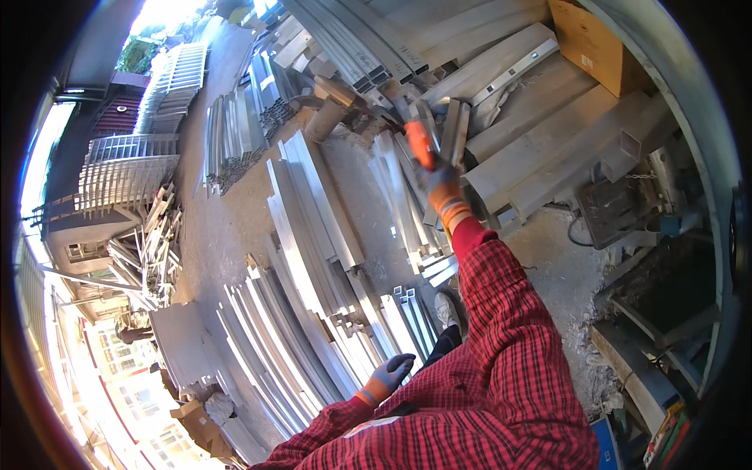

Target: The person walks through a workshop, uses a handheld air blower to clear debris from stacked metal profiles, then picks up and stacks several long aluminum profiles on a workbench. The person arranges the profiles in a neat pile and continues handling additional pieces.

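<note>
My right hand (443, 177), in a grey glove with an orange cuff, reaches out ahead. It is closed around an orange-handled tool (419, 142), whose dark far end is blurred, so I cannot make out its exact kind. Close to that tool lie short metal profiles (453, 129) and a dusty wooden block (338, 90). My left hand (385, 378), gloved alike, hangs low near my body with nothing visible in it; its fingers are loosely extended. Beneath it, long silvery metal profiles (313, 235) lie in bundles on the floor.
Wide grey beams (540, 149) and a cardboard box (591, 47) stand at the right. More bundled tubes (235, 137) lie farther off at the left, beside a scrap pile (149, 243). My shoe (446, 311) is close to square tube ends (411, 305).
</note>
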`<state>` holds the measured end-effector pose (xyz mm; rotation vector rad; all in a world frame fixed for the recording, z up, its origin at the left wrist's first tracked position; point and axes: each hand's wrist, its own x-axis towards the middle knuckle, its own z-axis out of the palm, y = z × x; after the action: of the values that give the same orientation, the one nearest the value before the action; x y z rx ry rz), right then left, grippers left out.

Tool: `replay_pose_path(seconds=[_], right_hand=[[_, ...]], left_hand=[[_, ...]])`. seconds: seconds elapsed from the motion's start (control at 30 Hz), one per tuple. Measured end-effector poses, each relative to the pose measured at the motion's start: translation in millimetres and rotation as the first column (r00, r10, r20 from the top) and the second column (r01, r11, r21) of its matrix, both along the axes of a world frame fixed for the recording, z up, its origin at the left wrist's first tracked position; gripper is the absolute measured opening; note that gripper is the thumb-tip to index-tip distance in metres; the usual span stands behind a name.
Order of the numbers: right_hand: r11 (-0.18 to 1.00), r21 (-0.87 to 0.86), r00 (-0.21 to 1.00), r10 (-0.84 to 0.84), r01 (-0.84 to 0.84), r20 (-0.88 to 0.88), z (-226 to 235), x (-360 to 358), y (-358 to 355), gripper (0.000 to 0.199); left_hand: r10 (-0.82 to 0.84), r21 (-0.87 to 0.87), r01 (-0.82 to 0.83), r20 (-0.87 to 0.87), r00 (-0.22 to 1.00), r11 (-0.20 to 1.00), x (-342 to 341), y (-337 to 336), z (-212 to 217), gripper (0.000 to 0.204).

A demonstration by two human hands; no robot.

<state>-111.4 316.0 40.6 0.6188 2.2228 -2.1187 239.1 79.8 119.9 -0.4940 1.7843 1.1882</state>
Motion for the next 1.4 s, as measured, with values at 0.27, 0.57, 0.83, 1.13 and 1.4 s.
replay_pose_path(seconds=[0.27,0.57,0.83,1.13,1.4], right_hand=[[0.996,0.082,0.994,0.027,-0.018,-0.103,2.4,-23.9,-7.9,0.039],[0.960,0.270,0.995,0.090,-0.075,-0.041,3.2,-20.8,-4.3,0.038],[0.933,0.340,0.991,0.133,-0.119,-0.020,-7.3,-54.2,-7.2,0.037],[0.900,0.404,0.987,0.156,-0.163,0.049,-14.5,-57.4,-17.9,0.043],[0.911,0.365,0.979,0.206,-0.190,-0.003,2.4,-51.3,-18.0,0.037]], left_hand=[[-0.032,0.046,0.027,0.106,0.994,0.999,-7.9,21.3,17.4,0.043],[-0.070,0.042,0.066,0.106,0.992,0.997,-16.4,21.7,16.4,0.044],[-0.103,0.030,0.100,0.088,0.991,0.995,-25.5,23.7,15.9,0.043],[-0.084,0.061,0.079,0.095,0.992,0.995,-29.1,19.6,11.3,0.043],[-0.079,0.054,0.073,0.103,0.992,0.996,-31.6,14.9,8.1,0.044]])
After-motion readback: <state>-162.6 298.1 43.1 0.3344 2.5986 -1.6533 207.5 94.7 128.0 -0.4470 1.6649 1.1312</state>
